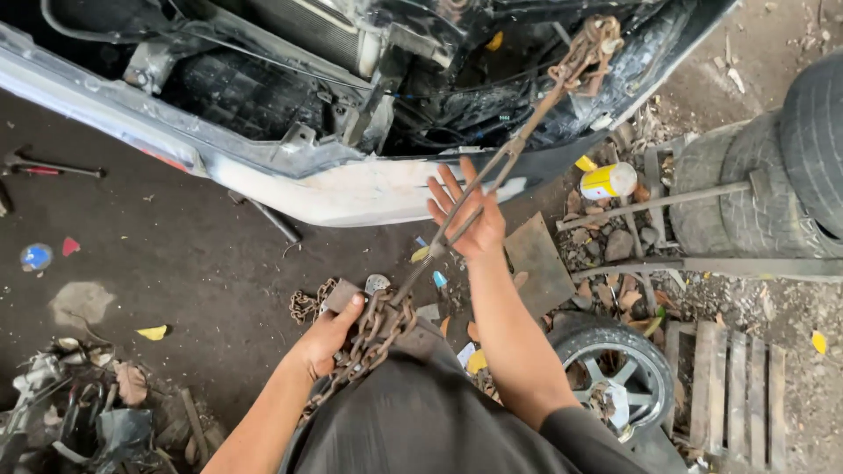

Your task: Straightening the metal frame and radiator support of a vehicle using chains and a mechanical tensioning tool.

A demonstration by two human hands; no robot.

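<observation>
A damaged car front (290,132), its bumper skin torn away and the dark engine bay exposed, was seen filling the upper part of the head view, above an oil-stained concrete floor (176,254). Stacked worn tyres (773,184) were seen at the right edge, with a wooden pallet (733,386) and a loose wheel with a silver rim (619,364) below them, amid dry leaves and scrap. A flat rusty metal plate (537,263) was lying on the floor just beside the right forearm. A rusty chain (373,338) was seen bunched against the person's dark-clothed lap, and from it a long paired metal rod (500,167) was stretched diagonally up to a knot of chain links hooked (588,53) on the car's front structure. The left hand (325,338) was closed around the bunched chain, its grip clamped on the links. The right hand (465,219) was held against the rod near its middle, with the fingers spread apart and the palm resting on it, not closed. A yellow-and-white can (608,180) was lying on its side near the tyres, and a hammer with a red handle (39,165) was lying well apart at the far left. As a judgement: the rod appeared to be under tension, so the hooked links could slip off the car and whip back toward the hands; the open right palm could be struck or pinched between the paired bars, and the left fingers could be nipped among the tightening links.
</observation>
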